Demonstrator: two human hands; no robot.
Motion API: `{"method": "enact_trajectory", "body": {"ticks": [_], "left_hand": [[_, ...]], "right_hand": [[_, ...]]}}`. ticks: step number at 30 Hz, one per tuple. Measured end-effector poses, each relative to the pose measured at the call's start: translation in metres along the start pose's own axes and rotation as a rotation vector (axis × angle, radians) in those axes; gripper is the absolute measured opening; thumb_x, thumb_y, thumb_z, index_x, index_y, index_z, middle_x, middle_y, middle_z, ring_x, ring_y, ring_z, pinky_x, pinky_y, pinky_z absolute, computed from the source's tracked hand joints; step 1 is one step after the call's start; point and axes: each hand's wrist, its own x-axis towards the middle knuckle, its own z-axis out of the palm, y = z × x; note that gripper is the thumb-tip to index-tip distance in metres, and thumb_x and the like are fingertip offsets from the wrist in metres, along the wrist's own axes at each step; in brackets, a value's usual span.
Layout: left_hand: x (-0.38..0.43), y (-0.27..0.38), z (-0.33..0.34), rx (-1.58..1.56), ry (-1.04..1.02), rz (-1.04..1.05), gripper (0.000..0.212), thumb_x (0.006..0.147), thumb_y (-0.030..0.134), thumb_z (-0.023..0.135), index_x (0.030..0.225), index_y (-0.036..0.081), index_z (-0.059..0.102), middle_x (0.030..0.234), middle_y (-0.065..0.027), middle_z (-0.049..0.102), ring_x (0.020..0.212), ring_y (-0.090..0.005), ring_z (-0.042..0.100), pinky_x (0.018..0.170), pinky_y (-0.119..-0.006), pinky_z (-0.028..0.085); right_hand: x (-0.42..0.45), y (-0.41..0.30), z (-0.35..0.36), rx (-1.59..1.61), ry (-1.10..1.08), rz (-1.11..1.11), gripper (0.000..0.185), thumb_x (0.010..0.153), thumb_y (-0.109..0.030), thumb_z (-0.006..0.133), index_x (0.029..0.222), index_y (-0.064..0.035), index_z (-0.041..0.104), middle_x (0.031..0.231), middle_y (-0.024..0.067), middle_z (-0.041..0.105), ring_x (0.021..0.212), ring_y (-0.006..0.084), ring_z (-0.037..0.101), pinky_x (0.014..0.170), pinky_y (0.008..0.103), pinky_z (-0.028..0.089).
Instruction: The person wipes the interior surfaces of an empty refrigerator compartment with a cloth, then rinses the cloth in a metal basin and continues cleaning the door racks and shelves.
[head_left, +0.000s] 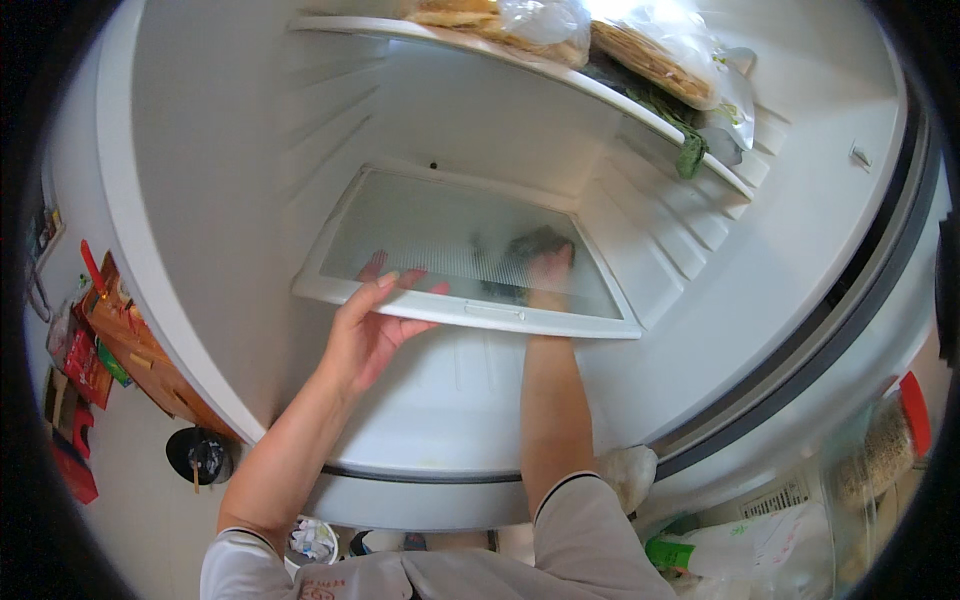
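A glass shelf (420, 217) with a white plastic frame sits low inside the refrigerator, its front edge facing me. My left hand (367, 319) grips that front edge left of centre, thumb on top and fingers showing through the glass from below. Under the same shelf reaches my right hand (551, 266), seen blurred through the pane. It holds a dark, soft-looking bundle (538, 241), perhaps a cloth; the fingertips are hidden. Fainter dark patches show beside the bundle, and I cannot tell whether they are reflections.
An upper shelf (450, 37) bears bagged food (652, 64) and green leaves (690, 154) hanging over its edge. Ribbed walls flank the cavity. At right, the door shelves hold a red-lidded jar (885, 442) and plastic bags (772, 540). A waste bin (311, 540) stands below.
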Motion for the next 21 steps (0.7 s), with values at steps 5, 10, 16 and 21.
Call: {"method": "enact_trajectory", "body": {"ticks": [5, 10, 16, 21], "left_hand": [[0.004, 0.005, -0.014, -0.077, 0.111, 0.188, 0.069, 0.084, 0.018, 0.057, 0.136, 0.002, 0.016, 0.136, -0.0238, 0.028, 0.118, -0.0409, 0.044, 0.096, -0.053, 0.041], [0.003, 0.012, -0.009, 0.074, 0.106, 0.343, 0.073, 0.082, 0.01, 0.052, 0.14, 0.004, 0.009, 0.145, -0.0181, 0.019, 0.128, -0.0399, 0.032, 0.101, -0.055, 0.035], [-0.006, 0.02, -0.014, 0.078, 0.112, 0.321, 0.076, 0.08, 0.005, 0.048, 0.141, 0.006, 0.002, 0.144, -0.0193, 0.018, 0.129, -0.0401, 0.03, 0.102, -0.056, 0.034], [-0.005, 0.02, -0.012, 0.071, 0.123, 0.315, 0.074, 0.081, 0.005, 0.047, 0.141, 0.005, 0.004, 0.144, -0.0197, 0.02, 0.129, -0.0397, 0.031, 0.101, -0.056, 0.035]], "right_hand": [[-0.011, 0.023, 0.021, 0.137, -0.018, 0.135, 0.037, 0.096, -0.035, 0.036, 0.1, -0.0067, 0.059, 0.097, 0.0078, 0.061, 0.092, 0.0259, 0.056, 0.085, 0.0402, 0.046], [-0.004, 0.04, 0.005, -0.336, -0.243, -0.024, 0.04, 0.097, -0.038, 0.032, 0.107, -0.0066, 0.056, 0.106, 0.0105, 0.059, 0.099, 0.0267, 0.053, 0.091, 0.0432, 0.042], [0.013, 0.074, 0.02, 0.4, -0.925, 0.649, 0.049, 0.096, -0.044, 0.031, 0.12, -0.0046, 0.049, 0.12, 0.0133, 0.052, 0.111, 0.0277, 0.046, 0.099, 0.0456, 0.034], [-0.011, 0.088, 0.05, 0.108, -0.327, 0.486, 0.068, 0.093, -0.053, 0.024, 0.122, 0.0052, 0.044, 0.131, 0.0224, 0.044, 0.124, 0.0349, 0.039, 0.106, 0.0479, 0.025]]}}
